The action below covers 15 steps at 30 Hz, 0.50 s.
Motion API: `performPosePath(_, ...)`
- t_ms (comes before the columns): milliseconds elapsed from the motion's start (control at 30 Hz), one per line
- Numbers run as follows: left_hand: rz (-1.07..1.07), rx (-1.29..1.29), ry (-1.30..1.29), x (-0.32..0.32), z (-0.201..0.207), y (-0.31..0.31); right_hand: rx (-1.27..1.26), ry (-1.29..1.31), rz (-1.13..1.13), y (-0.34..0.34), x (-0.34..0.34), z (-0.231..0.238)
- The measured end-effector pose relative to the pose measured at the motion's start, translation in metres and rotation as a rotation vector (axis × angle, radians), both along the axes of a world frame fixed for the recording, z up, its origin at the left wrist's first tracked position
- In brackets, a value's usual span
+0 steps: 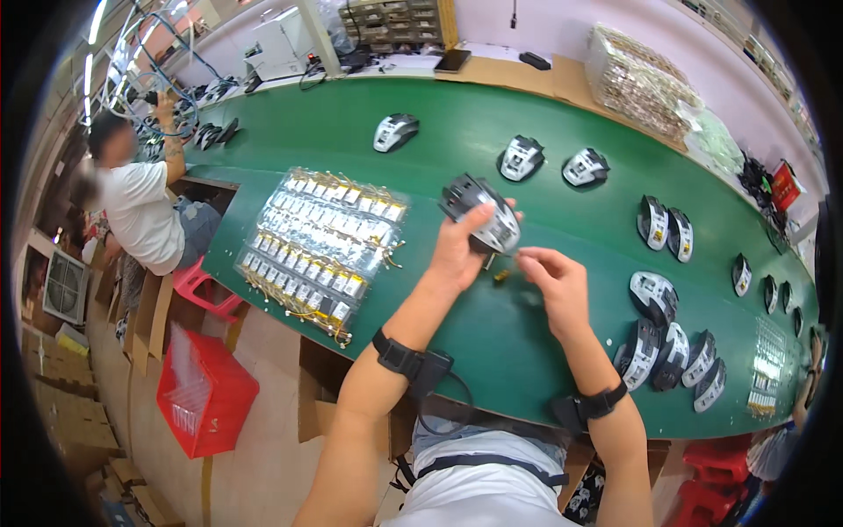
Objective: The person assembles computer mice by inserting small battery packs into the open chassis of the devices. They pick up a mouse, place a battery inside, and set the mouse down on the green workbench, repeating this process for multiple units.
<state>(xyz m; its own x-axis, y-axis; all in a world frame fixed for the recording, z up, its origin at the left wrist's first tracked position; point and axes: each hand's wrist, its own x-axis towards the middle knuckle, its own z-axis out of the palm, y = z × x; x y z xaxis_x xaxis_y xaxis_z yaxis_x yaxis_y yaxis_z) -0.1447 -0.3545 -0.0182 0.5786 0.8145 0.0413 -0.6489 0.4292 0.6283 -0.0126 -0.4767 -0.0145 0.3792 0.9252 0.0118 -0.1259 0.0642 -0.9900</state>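
Observation:
My left hand (453, 253) grips a grey-and-black computer mouse (483, 212), tilted and raised over the green bench, thumb across its near side. Just below and to the right of it, my right hand (558, 283) has thumb and forefinger pinched together; whatever is between them is too small to make out. A small yellowish piece (501, 276) shows beneath the mouse, near the right fingertips; whether it hangs or lies on the bench, I cannot tell. To the left lies a clear plastic tray (318, 230) with rows of small silver, yellow-taped battery packs with wires.
Several similar mice, such as one mouse (397, 132), are spread over the green bench (457, 114), with a cluster (672, 351) at right. A foil-like stack (641, 83) stands on the back ledge. At far left a person (140, 198) sits beside a red crate (206, 395).

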Motion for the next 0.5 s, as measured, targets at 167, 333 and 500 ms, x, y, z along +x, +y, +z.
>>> performPosePath(167, -0.121, 0.011, 0.019, 0.003, -0.006, -0.019, -0.064, 0.389, 0.044, -0.023, 0.017, 0.004)
performPosePath(333, -0.182, -0.018, 0.047, 0.019, -0.006, -0.036, -0.117, 0.624, 0.065, -0.05, 0.037, -0.002)
performPosePath(500, -0.249, -0.158, 0.014, 0.017, -0.005, -0.043, -0.119, 0.532, 0.045, -0.051, 0.028, -0.003)
